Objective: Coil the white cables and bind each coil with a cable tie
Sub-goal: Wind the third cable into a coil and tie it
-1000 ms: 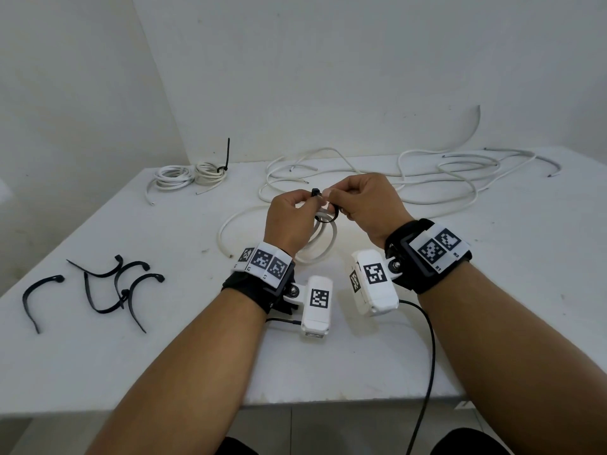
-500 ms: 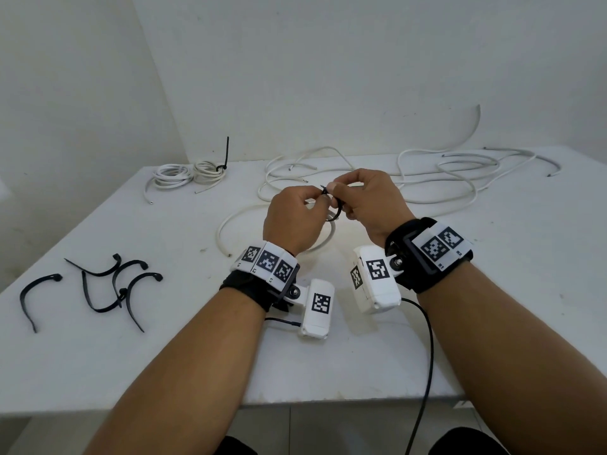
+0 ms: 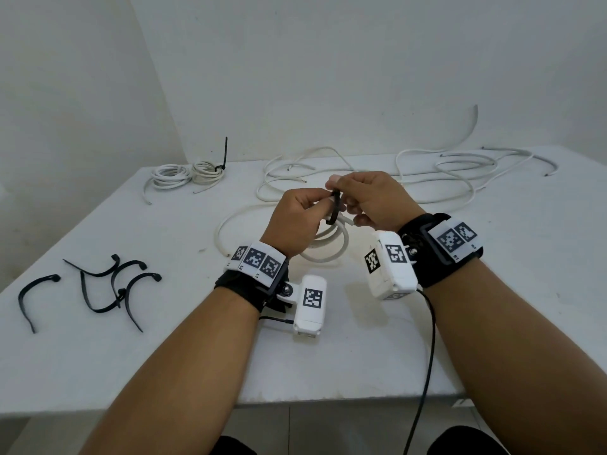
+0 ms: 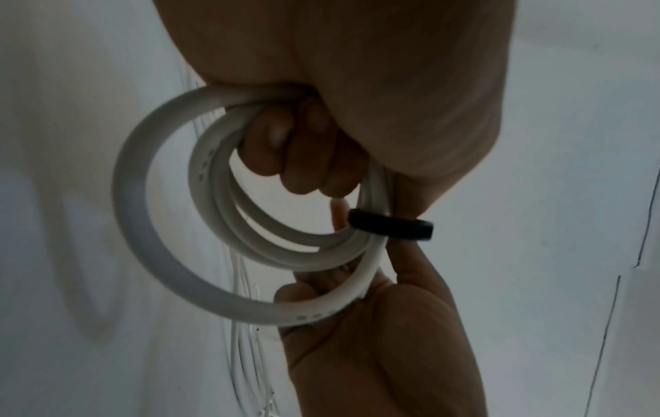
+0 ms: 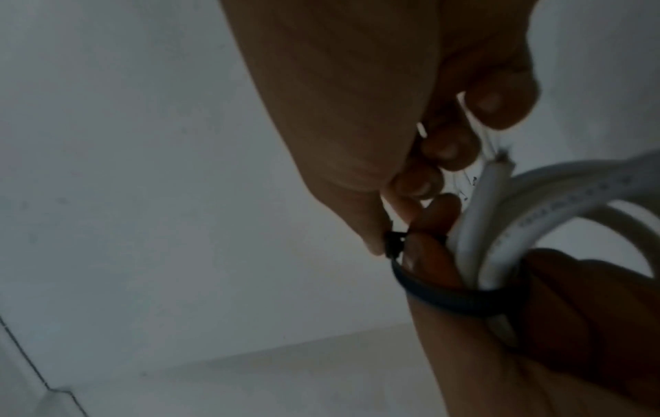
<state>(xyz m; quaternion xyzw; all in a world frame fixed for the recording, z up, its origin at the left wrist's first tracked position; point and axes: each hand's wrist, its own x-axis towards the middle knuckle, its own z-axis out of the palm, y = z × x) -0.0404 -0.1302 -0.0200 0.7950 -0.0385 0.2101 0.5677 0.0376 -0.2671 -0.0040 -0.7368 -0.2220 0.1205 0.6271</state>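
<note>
A small white cable coil (image 3: 328, 249) hangs just above the table between both hands. My left hand (image 3: 305, 211) grips it, with the fingers (image 4: 303, 155) curled through the loops (image 4: 171, 225). A black cable tie (image 3: 335, 208) is looped around the coil's strands (image 5: 500, 225). My right hand (image 3: 368, 198) pinches the tie's head (image 5: 393, 245) between thumb and finger, and the band (image 5: 457, 302) wraps loosely under the strands. In the left wrist view the tie (image 4: 389, 228) crosses the coil beside my right hand (image 4: 375, 338). The tie's free tail is hidden.
Loose white cables (image 3: 427, 178) sprawl across the back of the white table (image 3: 164, 356). A bound coil (image 3: 187, 172) with an upright black tie tail (image 3: 226, 149) lies at the back left. Several spare black ties (image 3: 108, 287) lie at the left. A black wire (image 3: 427, 356) hangs off the front edge.
Both hands have risen a little and moved away from me with the coil. The tie loop has turned from a round face-on ring to edge-on, and my right fingers now sit higher on it.
</note>
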